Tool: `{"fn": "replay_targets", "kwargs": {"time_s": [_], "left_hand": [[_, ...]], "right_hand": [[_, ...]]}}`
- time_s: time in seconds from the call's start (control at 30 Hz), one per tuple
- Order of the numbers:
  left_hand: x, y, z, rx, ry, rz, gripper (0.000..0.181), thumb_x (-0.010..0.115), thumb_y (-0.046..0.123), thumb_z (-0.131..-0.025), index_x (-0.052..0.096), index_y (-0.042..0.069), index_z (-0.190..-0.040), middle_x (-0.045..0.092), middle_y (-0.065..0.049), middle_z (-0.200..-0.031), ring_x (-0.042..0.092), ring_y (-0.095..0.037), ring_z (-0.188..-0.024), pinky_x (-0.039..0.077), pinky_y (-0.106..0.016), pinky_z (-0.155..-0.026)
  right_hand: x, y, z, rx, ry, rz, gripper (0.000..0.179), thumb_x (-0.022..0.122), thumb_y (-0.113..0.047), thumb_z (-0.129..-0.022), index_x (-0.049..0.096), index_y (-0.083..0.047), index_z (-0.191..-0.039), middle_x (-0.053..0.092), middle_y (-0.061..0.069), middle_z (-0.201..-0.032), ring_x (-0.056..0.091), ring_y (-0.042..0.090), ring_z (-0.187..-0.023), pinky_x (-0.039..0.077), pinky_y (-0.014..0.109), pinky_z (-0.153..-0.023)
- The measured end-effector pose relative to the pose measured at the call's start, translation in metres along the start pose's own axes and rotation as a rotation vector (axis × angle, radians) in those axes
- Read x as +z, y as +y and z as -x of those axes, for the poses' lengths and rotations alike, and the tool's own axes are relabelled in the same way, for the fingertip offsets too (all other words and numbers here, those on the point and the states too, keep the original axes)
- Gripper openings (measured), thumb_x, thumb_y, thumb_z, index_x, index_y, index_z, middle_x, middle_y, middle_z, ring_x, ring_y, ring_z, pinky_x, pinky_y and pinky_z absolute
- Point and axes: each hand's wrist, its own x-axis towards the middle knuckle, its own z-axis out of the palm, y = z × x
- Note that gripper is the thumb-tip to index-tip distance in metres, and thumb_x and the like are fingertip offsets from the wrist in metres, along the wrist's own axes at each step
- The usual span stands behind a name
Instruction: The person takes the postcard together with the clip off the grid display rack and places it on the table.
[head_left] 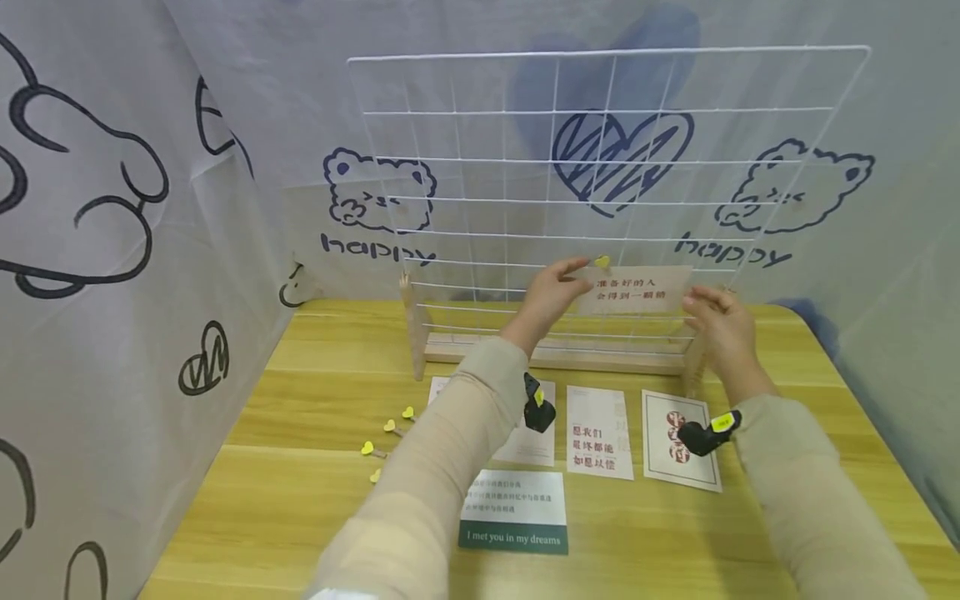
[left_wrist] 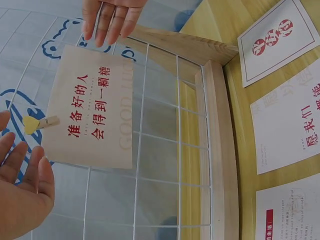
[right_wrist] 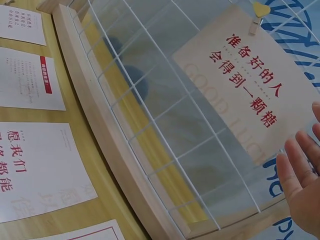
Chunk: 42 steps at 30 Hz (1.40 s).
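A pale card with red Chinese lettering hangs on the white wire grid. A small wooden clip with a yellow heart pins the card's top edge. My left hand is beside the card's left end, close to the clip, its fingers slightly bent and apart from the clip in the left wrist view. At the opposite end, my right hand has extended fingers by the card's edge; whether they touch it I cannot tell. Neither hand grips anything.
A wooden base supports the grid on the yellow wood-grain table. Several cards lie in front, including one with a green band and a white card with red text. Yellow heart clips lie left, partly behind my left sleeve.
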Motion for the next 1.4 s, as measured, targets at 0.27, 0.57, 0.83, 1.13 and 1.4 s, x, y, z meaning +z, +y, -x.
{"fn": "replay_targets", "kwargs": {"time_s": [0.27,0.57,0.83,1.13,1.4], "left_hand": [[0.006,0.009,-0.009,0.025,-0.036,-0.039,0.044,0.056,0.018,-0.083,0.045,0.022,-0.126,0.049,0.004,-0.121,0.049,-0.014,-0.103,0.036,-0.032,-0.089],[0.012,0.018,-0.015,0.024,-0.044,-0.201,0.05,0.056,0.018,-0.083,0.038,0.02,-0.13,0.04,0.004,-0.131,0.04,-0.015,-0.115,0.032,-0.031,-0.095],[0.016,0.02,-0.021,0.03,-0.031,-0.299,0.052,0.055,0.018,-0.083,0.036,0.015,-0.132,0.04,0.002,-0.131,0.035,-0.015,-0.118,0.03,-0.028,-0.095],[0.023,0.02,-0.028,0.04,0.057,-0.351,0.041,0.055,0.016,-0.084,0.047,0.01,-0.124,0.05,-0.002,-0.122,0.046,-0.014,-0.109,0.036,-0.021,-0.089],[0.026,0.021,-0.034,0.076,0.136,-0.571,0.029,0.054,0.019,-0.085,0.056,0.012,-0.113,0.059,0.0,-0.106,0.052,-0.011,-0.096,0.039,-0.019,-0.082]], "right_hand": [[0.02,-0.035,0.017,0.055,0.051,0.06,0.041,0.068,-0.013,-0.074,0.054,-0.007,-0.113,0.055,0.006,-0.109,0.053,0.015,-0.095,0.047,0.024,-0.076],[0.027,-0.045,0.019,0.048,0.054,0.208,0.045,0.067,-0.015,-0.076,0.052,-0.015,-0.118,0.054,0.001,-0.114,0.052,0.011,-0.097,0.044,0.022,-0.08],[0.005,0.0,-0.026,0.043,0.095,0.436,0.052,0.063,-0.042,-0.072,0.049,-0.029,-0.121,0.049,-0.002,-0.12,0.046,0.014,-0.105,0.038,0.031,-0.09],[0.017,-0.027,-0.012,0.113,0.124,0.445,0.045,0.064,-0.041,-0.072,0.055,-0.025,-0.113,0.052,-0.004,-0.116,0.048,0.013,-0.103,0.041,0.026,-0.085],[0.064,-0.098,0.048,0.111,0.137,0.499,0.034,0.06,-0.031,-0.08,0.055,-0.01,-0.107,0.053,-0.001,-0.102,0.048,0.01,-0.089,0.041,0.027,-0.083]]}}
